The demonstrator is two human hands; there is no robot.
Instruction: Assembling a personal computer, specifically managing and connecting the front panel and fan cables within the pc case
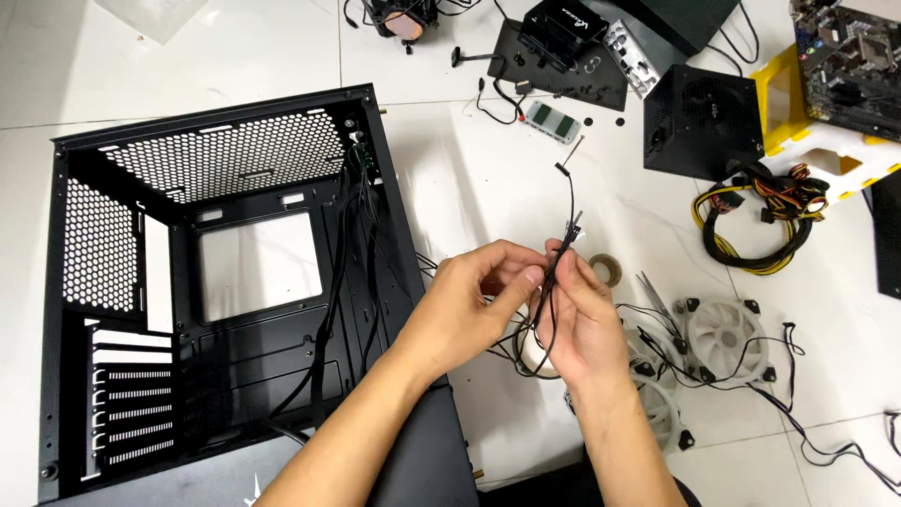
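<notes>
Both hands meet over the white floor (469,178), just right of the open black case (225,282). The left hand (469,305) pinches a bundle of thin black cables (554,282) between thumb and fingertips. The right hand (582,324) is closed around the same cables lower down, fingers curled, holding them upright (their ends stick up above the fingers, near a tape roll (607,269)). The cables loop below the right palm. White fans (723,333) lie near the right hand with scissors (657,299) beside them. A black power supply (704,122) with its yellow wires sits well apart, farther back.
</notes>
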